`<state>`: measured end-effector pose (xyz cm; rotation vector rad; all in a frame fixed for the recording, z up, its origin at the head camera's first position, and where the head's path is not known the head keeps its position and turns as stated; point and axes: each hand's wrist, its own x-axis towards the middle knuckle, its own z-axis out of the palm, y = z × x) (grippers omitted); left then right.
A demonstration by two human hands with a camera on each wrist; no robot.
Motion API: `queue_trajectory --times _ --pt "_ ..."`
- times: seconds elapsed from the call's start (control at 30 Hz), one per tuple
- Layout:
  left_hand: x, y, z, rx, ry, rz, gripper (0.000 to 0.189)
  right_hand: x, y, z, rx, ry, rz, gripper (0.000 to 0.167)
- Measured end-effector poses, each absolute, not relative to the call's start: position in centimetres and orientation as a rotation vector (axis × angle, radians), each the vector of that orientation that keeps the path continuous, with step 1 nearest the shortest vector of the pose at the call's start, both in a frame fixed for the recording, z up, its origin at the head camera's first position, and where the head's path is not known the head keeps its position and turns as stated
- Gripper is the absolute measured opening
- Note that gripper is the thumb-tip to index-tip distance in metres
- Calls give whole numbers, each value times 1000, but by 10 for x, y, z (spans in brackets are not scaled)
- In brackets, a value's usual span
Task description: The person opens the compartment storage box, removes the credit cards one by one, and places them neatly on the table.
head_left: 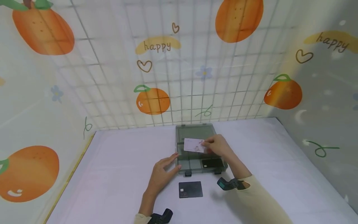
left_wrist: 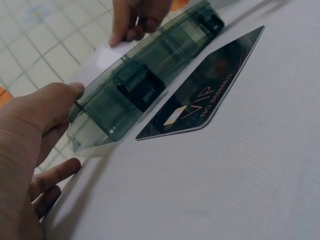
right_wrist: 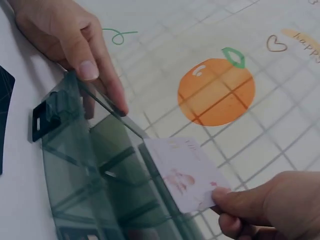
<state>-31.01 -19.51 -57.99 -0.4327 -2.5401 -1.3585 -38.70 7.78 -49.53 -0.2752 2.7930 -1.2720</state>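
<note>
My right hand (head_left: pixel 218 144) pinches the right end of a white card (head_left: pixel 193 145) with a pink print, holding it over the green see-through divided box (head_left: pixel 188 163). The box stands with its lid (head_left: pixel 193 132) laid back. At its front left corner, my left hand (head_left: pixel 162 174) rests with fingers spread and relaxed, the thumb touching the edge. A dark card (head_left: pixel 213 163) lies in the front right compartment. On the table before the box lies a black VIP card (left_wrist: pixel 205 95) with a chip mark.
A white cloth covers the table (head_left: pixel 126 149). Behind it hangs a curtain (head_left: pixel 190 77) printed with oranges, over a wire grid. Two black latches, one of them the left latch (head_left: pixel 188 173), stick out from the front of the box.
</note>
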Motion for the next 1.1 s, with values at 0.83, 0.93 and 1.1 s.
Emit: queue_trajectory --times 0.83,0.93,1.1 --pt "-308 -194 -585 -384 -2541 -1385 54 -333 140 -475 -73 2703 -1380 28" --pt "-308 -194 -584 -397 -2530 -1369 53 -327 146 -476 -84 2709 -1373 27" --pt "-308 -193 -585 -390 -2528 -1371 52 -314 156 -481 -65 2718 -1373 23"
